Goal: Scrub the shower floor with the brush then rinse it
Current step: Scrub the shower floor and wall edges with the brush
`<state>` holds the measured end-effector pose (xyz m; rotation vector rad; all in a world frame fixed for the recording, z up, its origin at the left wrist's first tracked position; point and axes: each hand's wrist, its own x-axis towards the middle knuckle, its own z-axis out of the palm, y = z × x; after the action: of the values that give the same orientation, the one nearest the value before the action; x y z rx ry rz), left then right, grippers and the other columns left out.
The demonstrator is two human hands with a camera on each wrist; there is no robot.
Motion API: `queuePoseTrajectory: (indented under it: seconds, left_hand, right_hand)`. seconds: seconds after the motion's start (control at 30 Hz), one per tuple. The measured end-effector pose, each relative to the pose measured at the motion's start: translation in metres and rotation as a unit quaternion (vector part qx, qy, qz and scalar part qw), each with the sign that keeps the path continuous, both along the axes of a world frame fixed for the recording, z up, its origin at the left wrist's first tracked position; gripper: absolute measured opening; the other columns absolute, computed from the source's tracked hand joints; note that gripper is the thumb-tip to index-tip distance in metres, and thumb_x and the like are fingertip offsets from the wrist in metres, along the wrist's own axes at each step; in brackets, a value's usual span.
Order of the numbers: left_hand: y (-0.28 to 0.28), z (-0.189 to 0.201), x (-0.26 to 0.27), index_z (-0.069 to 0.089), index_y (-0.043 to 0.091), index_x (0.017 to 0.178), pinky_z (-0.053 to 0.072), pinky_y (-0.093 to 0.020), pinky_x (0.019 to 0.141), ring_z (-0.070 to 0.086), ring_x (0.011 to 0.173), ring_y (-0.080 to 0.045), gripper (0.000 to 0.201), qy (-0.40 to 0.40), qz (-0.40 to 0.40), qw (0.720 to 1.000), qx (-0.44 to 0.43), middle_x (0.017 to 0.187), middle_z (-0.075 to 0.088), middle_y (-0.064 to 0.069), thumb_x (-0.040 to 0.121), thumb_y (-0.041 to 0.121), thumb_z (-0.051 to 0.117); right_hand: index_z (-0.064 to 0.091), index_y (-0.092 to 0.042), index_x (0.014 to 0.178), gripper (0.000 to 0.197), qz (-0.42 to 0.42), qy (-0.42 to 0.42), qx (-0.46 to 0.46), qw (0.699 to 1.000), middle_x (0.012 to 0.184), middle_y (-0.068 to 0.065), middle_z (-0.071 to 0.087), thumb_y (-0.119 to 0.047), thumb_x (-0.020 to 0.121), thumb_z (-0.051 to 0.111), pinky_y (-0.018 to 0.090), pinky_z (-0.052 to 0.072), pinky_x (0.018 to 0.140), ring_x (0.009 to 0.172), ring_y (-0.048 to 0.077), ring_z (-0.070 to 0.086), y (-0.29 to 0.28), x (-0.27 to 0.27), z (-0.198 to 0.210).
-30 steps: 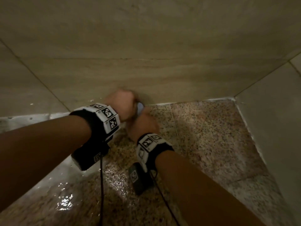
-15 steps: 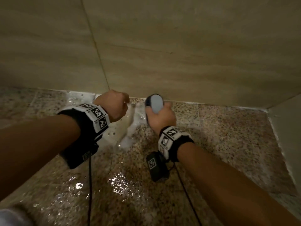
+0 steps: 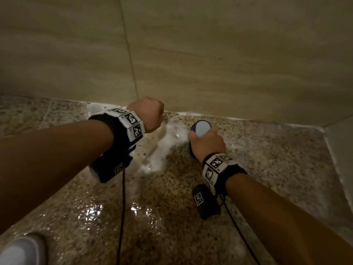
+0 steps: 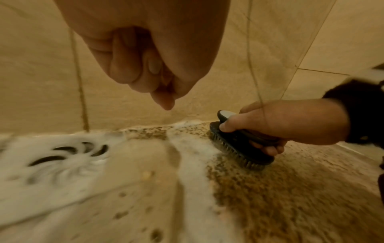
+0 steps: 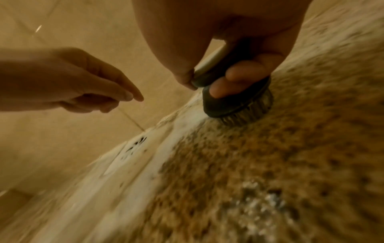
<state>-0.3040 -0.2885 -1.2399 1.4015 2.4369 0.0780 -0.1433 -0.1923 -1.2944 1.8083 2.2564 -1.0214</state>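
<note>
My right hand [image 3: 208,142] grips a dark scrub brush [image 3: 200,128] with a pale top, close to the base of the back wall. Its bristles press on the wet, speckled shower floor [image 3: 267,159]. In the left wrist view, fingers wrap the brush [image 4: 239,148] body; in the right wrist view, the brush [image 5: 234,105] sits at the edge of white foam [image 5: 187,121]. My left hand [image 3: 149,113] hovers to the left of the brush, fingers loosely curled, holding nothing. A foam-covered floor drain [image 4: 68,152] lies below it.
Beige tiled walls [image 3: 210,54] close the floor at the back, and another wall [image 3: 342,150] at the right. Foam streaks [image 3: 162,150] run between my hands. A pale shoe [image 3: 21,251] shows at the bottom left. Puddles glint on the near floor.
The hands were together at the brush by the wall; now they are apart. The right hand has carried the brush to the right, and the left hand is off it.
</note>
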Motion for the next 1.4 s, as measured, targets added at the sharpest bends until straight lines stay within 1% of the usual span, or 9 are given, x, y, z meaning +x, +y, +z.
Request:
queuePoseTrajectory:
  seconds: [0.2,0.33,0.5,0.63,0.77,1.0,1.1,1.23,1.4]
  left_hand:
    - [-0.080,0.006,-0.057,0.068,0.010,0.100,0.048,-0.034,0.078,0.062,0.095,-0.035,0.022,0.005,0.063,0.998,-0.009,0.100,0.068,-0.017,0.088,0.022,0.054]
    - [-0.145,0.010,-0.089,0.069,0.011,0.096,0.049,-0.034,0.074,0.062,0.088,-0.034,0.019,-0.004,0.122,0.992,-0.028,0.096,0.069,-0.016,0.088,0.019,0.053]
    - [-0.178,0.015,-0.113,0.068,0.010,0.099,0.043,-0.029,0.068,0.062,0.089,-0.033,0.021,0.003,0.137,0.989,-0.060,0.098,0.068,-0.016,0.090,0.020,0.052]
    - [-0.151,0.019,-0.120,0.069,0.012,0.101,0.043,-0.029,0.071,0.062,0.094,-0.033,0.021,0.015,0.086,0.995,-0.054,0.102,0.068,-0.014,0.089,0.020,0.052]
    - [-0.098,0.025,-0.108,0.068,0.012,0.102,0.047,-0.032,0.077,0.061,0.097,-0.032,0.022,0.000,-0.004,0.999,-0.039,0.102,0.068,-0.013,0.090,0.020,0.051]
    - [-0.027,0.025,-0.056,0.063,0.015,0.106,0.050,-0.033,0.075,0.061,0.094,-0.029,0.022,-0.049,-0.111,0.993,-0.009,0.101,0.067,-0.010,0.092,0.026,0.050]
    - [-0.014,0.016,-0.035,0.057,0.015,0.117,0.048,-0.034,0.080,0.059,0.101,-0.029,0.030,-0.055,-0.165,0.984,-0.035,0.111,0.063,-0.011,0.090,0.028,0.055]
    - [-0.006,0.007,-0.024,0.047,0.014,0.128,0.045,-0.034,0.086,0.055,0.110,-0.027,0.045,-0.039,-0.251,0.963,-0.090,0.122,0.056,-0.011,0.090,0.033,0.060]
    - [-0.006,0.003,-0.031,0.054,0.011,0.124,0.045,-0.033,0.086,0.056,0.107,-0.026,0.040,-0.036,-0.227,0.968,-0.101,0.118,0.058,-0.011,0.088,0.028,0.062]
  right_hand:
    - [0.030,-0.005,0.137,0.068,0.084,0.009,0.004,0.996,0.125,0.016,0.055,-0.049,0.091,0.056,0.033,0.044,0.081,0.111,0.035,0.056,-0.066,-0.072,0.003]
    - [0.024,-0.004,0.141,0.075,0.153,0.015,-0.013,0.988,0.130,0.017,0.053,-0.052,0.091,0.053,0.039,0.046,0.089,0.117,0.036,0.054,-0.114,-0.135,0.001]
    - [0.031,-0.009,0.129,0.070,0.121,0.042,-0.060,0.990,0.123,0.014,0.058,-0.055,0.084,0.057,0.041,0.054,0.085,0.102,0.036,0.063,-0.131,-0.170,-0.006]
    - [0.028,-0.005,0.140,0.077,0.168,-0.007,-0.014,0.986,0.123,0.018,0.056,-0.053,0.088,0.056,0.033,0.048,0.077,0.107,0.037,0.058,-0.115,-0.151,-0.001]
    - [0.034,-0.012,0.137,0.069,0.128,-0.019,0.001,0.992,0.122,0.014,0.057,-0.047,0.084,0.062,0.042,0.053,0.086,0.105,0.035,0.058,-0.085,-0.115,0.013]
    - [0.034,-0.012,0.143,0.071,0.149,-0.156,-0.013,0.976,0.139,0.013,0.044,-0.044,0.088,0.064,0.037,0.051,0.088,0.115,0.033,0.054,-0.046,-0.048,0.028]
    - [0.041,-0.011,0.139,0.064,0.169,-0.137,-0.002,0.976,0.137,0.013,0.048,-0.041,0.088,0.065,0.035,0.050,0.089,0.115,0.030,0.055,-0.049,-0.048,0.023]
    - [0.029,-0.011,0.148,0.075,0.207,-0.132,-0.011,0.969,0.144,0.014,0.041,-0.047,0.090,0.061,0.036,0.046,0.094,0.126,0.031,0.047,-0.055,-0.056,0.026]
    - [0.035,-0.012,0.141,0.074,0.237,-0.118,-0.002,0.964,0.136,0.015,0.047,-0.047,0.084,0.066,0.035,0.049,0.084,0.117,0.033,0.051,-0.047,-0.068,0.023]
